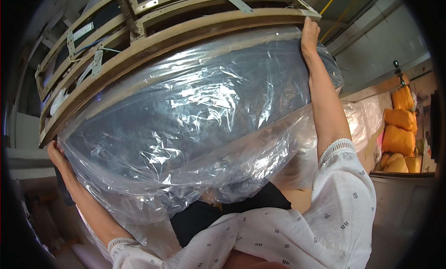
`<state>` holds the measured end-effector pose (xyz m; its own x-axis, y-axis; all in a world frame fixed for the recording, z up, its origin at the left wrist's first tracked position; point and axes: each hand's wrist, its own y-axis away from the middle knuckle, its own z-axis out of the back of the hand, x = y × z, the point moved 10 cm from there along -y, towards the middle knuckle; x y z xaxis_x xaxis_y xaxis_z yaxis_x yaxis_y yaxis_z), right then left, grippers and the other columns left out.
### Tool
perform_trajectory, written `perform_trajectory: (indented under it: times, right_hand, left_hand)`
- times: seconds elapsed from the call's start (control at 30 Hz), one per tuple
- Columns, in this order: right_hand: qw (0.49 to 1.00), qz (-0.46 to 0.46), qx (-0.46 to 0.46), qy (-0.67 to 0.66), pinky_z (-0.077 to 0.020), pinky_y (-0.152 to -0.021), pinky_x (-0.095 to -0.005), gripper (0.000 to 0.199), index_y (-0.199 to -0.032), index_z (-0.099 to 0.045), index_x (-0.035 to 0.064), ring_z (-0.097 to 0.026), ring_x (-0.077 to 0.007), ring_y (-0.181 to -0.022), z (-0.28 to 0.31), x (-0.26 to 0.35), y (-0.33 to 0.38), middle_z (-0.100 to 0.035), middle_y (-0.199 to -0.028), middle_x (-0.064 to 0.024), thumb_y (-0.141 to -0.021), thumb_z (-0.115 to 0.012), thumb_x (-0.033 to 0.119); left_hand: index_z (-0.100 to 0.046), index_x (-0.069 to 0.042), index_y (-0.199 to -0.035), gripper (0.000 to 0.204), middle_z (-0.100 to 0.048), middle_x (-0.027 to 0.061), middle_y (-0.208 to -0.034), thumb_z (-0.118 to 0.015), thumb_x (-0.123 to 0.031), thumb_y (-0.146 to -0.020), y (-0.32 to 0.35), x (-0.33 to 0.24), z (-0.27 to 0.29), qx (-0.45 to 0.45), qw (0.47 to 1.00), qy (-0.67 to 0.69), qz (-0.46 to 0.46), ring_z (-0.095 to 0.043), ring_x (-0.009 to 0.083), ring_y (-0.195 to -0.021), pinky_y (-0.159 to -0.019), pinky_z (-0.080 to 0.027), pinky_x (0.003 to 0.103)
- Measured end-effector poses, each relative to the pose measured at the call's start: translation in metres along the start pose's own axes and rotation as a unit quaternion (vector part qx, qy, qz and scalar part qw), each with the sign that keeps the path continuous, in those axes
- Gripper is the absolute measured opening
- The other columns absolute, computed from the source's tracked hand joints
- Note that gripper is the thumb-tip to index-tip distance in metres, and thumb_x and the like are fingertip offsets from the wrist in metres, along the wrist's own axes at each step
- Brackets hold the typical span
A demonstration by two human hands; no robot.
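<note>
Clear plastic film [209, 101] hangs loose and wrinkled over a large dark grey surface in front of me, gathering in folds towards my body. Along its far edge runs a long beige frame [139, 41] of several rails, tilted from lower left to upper right. My right hand [310, 36] is closed at the upper right end of the near rail, pinching the film's edge. At the lower left end, my left hand [56, 154] is closed on the film's other corner. The fingertips of both hands are partly hidden.
Metal brackets [96, 62] and a coil spring [125, 9] are fixed to the frame. To the right, more clear film lies over a surface. Orange wrapped bundles [399, 139] are stacked beyond it, and yellow cables [331, 3] hang at upper right.
</note>
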<state>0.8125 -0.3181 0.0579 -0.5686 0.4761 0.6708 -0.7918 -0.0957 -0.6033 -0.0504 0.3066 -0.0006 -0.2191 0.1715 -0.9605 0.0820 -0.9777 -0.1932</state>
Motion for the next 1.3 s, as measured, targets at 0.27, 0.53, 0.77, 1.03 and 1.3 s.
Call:
perform_trajectory:
  times: [0.27,0.53,0.77,1.03,1.3]
  right_hand:
    - [0.98,-0.068,-0.007,-0.188,-0.0423,-0.073,-0.0348,0.028,-0.092,-0.05,-0.0003,-0.051,-0.024,-0.078,0.026,0.011,0.032,-0.051,-0.092,-0.0123,-0.089,-0.046,0.027]
    - [0.821,-0.265,0.335,-0.379,-0.0398,-0.05,-0.0184,0.045,-0.115,-0.042,-0.0041,-0.046,-0.0066,-0.061,0.024,0.096,0.161,-0.06,-0.098,-0.0098,-0.083,-0.062,0.021]
    - [0.785,-0.165,0.539,-0.258,-0.0254,-0.041,-0.0171,0.024,-0.101,-0.058,0.0062,-0.035,-0.0006,-0.05,0.028,0.148,0.222,-0.059,-0.078,0.0001,-0.081,-0.062,0.02]
    - [0.8,-0.011,0.483,-0.356,-0.0385,-0.059,-0.0209,0.023,-0.1,-0.058,0.0008,-0.046,-0.0048,-0.063,0.06,0.174,0.229,-0.051,-0.066,0.0042,-0.079,-0.055,0.009]
    - [0.848,0.045,0.461,-0.259,-0.0387,-0.059,-0.022,0.033,-0.11,-0.048,0.0017,-0.044,-0.0062,-0.061,0.1,0.189,0.232,-0.047,-0.065,0.0013,-0.078,-0.054,0.006]
  left_hand:
    - [-0.061,-0.005,-0.089,0.022,-0.057,0.0001,-0.086,-0.058,-0.026,-0.087,0.037,-0.108,0.032,0.038,0.968,-0.157,-0.195,-0.051,0.0103,-0.079,-0.073,-0.042,0.024]
    - [-0.048,-0.005,-0.123,0.044,-0.049,0.0051,-0.127,-0.056,-0.03,-0.087,0.155,-0.163,0.195,-0.092,0.994,0.032,-0.046,-0.044,0.0164,-0.114,-0.093,-0.031,0.03]
    - [-0.053,-0.007,-0.114,0.038,-0.056,0.0001,-0.1,-0.058,-0.032,-0.086,0.239,-0.146,0.32,-0.196,0.98,-0.014,0.013,-0.049,0.0087,-0.075,-0.054,-0.037,0.021]
    - [-0.059,-0.001,-0.099,0.026,-0.056,0.0164,-0.102,-0.064,-0.009,-0.075,0.28,-0.196,0.143,0.006,0.685,-0.638,-0.351,-0.053,0.0335,-0.095,-0.084,-0.042,0.04]
    - [-0.063,-0.004,-0.099,0.021,-0.059,0.0087,-0.093,-0.061,-0.001,-0.078,0.483,-0.324,-0.278,0.436,0.802,-0.127,-0.389,-0.058,0.0187,-0.087,-0.074,-0.046,0.027]
